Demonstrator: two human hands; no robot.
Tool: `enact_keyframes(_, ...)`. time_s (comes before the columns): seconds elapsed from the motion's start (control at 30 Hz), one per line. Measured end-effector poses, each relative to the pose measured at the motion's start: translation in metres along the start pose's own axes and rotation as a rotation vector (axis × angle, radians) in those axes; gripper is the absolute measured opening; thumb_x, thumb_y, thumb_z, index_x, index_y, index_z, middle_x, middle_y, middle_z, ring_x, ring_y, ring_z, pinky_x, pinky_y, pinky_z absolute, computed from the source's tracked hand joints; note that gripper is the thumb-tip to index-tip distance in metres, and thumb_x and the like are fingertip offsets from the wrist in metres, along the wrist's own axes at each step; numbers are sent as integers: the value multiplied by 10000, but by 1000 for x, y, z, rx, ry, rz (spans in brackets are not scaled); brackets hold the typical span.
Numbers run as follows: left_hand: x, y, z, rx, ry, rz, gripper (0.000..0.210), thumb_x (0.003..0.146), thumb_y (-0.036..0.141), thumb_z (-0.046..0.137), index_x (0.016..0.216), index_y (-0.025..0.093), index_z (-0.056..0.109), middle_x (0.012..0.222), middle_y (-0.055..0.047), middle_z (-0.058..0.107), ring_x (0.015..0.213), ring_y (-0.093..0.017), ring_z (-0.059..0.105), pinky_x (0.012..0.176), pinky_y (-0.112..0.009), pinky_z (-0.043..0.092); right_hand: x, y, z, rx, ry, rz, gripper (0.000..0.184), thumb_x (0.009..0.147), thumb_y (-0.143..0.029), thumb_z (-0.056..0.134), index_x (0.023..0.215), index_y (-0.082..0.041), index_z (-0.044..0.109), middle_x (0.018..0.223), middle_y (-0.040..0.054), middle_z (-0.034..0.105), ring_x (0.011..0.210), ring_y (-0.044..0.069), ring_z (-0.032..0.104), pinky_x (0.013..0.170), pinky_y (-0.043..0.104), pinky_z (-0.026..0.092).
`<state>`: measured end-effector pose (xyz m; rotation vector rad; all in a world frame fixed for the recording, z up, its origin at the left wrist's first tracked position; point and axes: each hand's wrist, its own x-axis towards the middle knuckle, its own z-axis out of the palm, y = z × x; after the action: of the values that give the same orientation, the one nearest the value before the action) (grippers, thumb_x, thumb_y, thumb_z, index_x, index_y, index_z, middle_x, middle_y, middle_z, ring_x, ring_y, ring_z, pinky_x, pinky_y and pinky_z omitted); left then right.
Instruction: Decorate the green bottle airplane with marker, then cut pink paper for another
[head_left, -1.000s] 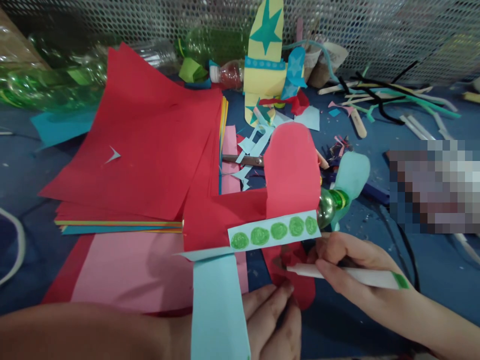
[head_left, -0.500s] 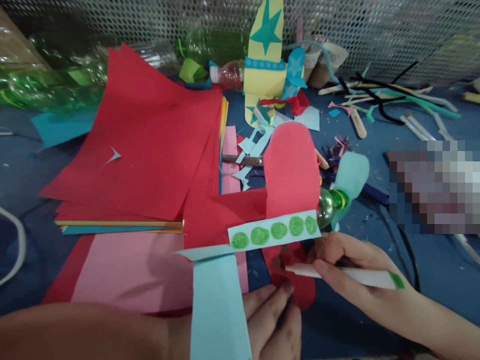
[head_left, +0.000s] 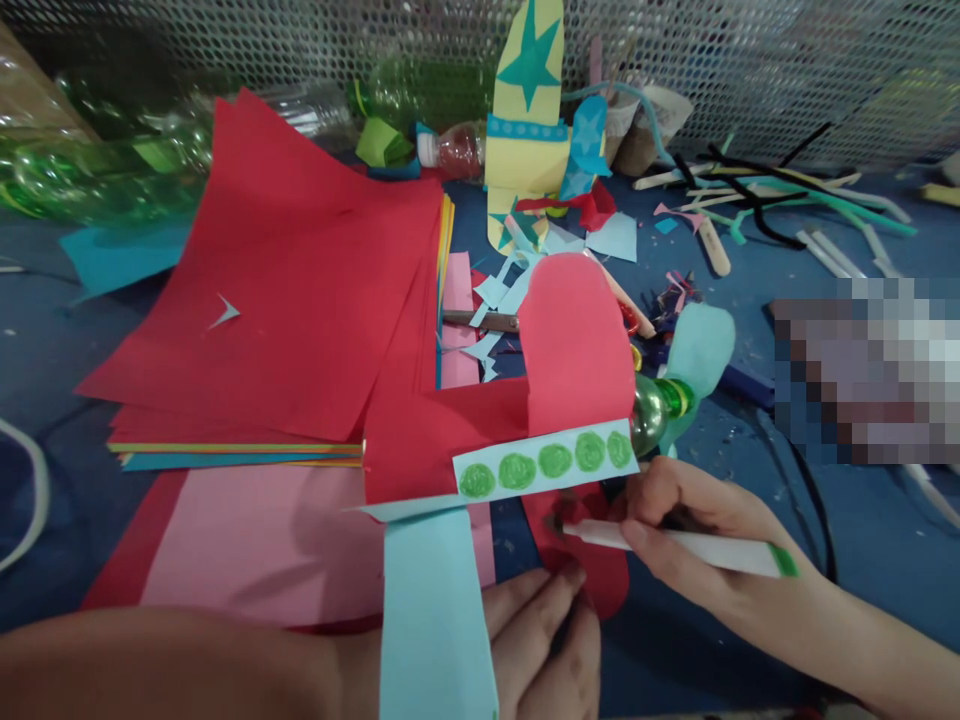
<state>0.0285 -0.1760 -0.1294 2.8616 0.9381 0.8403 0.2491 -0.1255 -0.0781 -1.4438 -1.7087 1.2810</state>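
My right hand (head_left: 682, 525) grips a white marker (head_left: 701, 550) with a green end, its tip touching the lower red paper wing (head_left: 600, 575) at a small dark mark. My left hand (head_left: 540, 640) has its fingers curled against that wing's near edge; the thumb is hidden. The wing belongs to a bottle plane wrapped in red paper (head_left: 435, 430). Its upper rounded wing (head_left: 577, 340) stands up, and a light-blue strip (head_left: 544, 463) with several green dots crosses the body. A light-blue paper flap (head_left: 439, 610) covers part of my left hand. Light-blue paper blades (head_left: 701, 345) sit by the bottle's green cap (head_left: 677, 397).
Stacked red and coloured paper (head_left: 300, 290) lies left, above pink sheets (head_left: 277, 550). Scissors (head_left: 487, 320) and paper scraps are beyond the plane. A yellow paper-covered model (head_left: 525, 155), green bottles (head_left: 112, 180) and pipe cleaners (head_left: 780, 200) line the back, before a perforated metal panel (head_left: 750, 70).
The marker tip has shifted slightly left and up on the lower wing with my right hand. The upper wing leans a little left and lower. My left hand keeps its place.
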Motion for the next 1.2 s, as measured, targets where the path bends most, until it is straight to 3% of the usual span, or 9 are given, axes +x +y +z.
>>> enact_keyframes(0.1,-1,1,3,-40,60,-86,236,914,162,571,1122,176,683,1282,3,649,1069,-148,673,975,-249,540,0,-3,-5,327,106,18,325,914,-368,567,638,-233,459,444,-70,416,405,99,372,443,237,352)
enact_keyframes(0.23,-5,0,3,-26,-37,-14,245,935,222,576,1160,204,671,1355,-2,595,1121,-161,646,1000,-252,524,4,-11,-16,535,286,52,356,882,-497,561,624,-252,576,313,-60,356,333,124,396,458,280,392)
enact_keyframes(0.37,-8,-4,0,25,-111,61,254,904,284,646,1151,229,674,1335,-3,612,1166,-206,621,1021,-278,520,6,-8,-19,443,296,94,349,835,-489,634,603,-233,589,436,-11,499,331,111,385,361,277,260)
enact_keyframes(0.43,-8,-5,-1,30,-125,98,239,916,276,633,1145,224,674,1315,-6,628,1155,-206,628,1017,-280,524,5,-3,-17,395,251,91,360,823,-504,661,615,-224,572,492,-18,492,368,100,383,370,271,241)
enact_keyframes(0.6,-6,-7,-1,59,-91,122,223,965,271,562,1151,223,674,1311,-25,629,1162,-212,624,986,-299,543,3,5,-9,245,123,99,310,918,-433,570,693,-234,494,469,-61,457,402,95,378,391,224,289)
enact_keyframes(0.83,-8,-7,-2,48,-110,135,216,961,244,563,1142,223,678,1316,-35,626,1175,-225,616,958,-307,563,3,11,-6,112,203,6,279,891,-274,596,670,-248,427,470,-77,440,416,95,346,379,202,301)
enact_keyframes(1.2,-8,-7,-1,29,-98,118,216,938,231,595,1139,201,669,1245,-39,670,1119,-227,651,939,-308,576,10,-1,-6,-17,185,-20,270,856,-206,539,631,-249,395,470,-77,441,402,90,363,377,200,304)
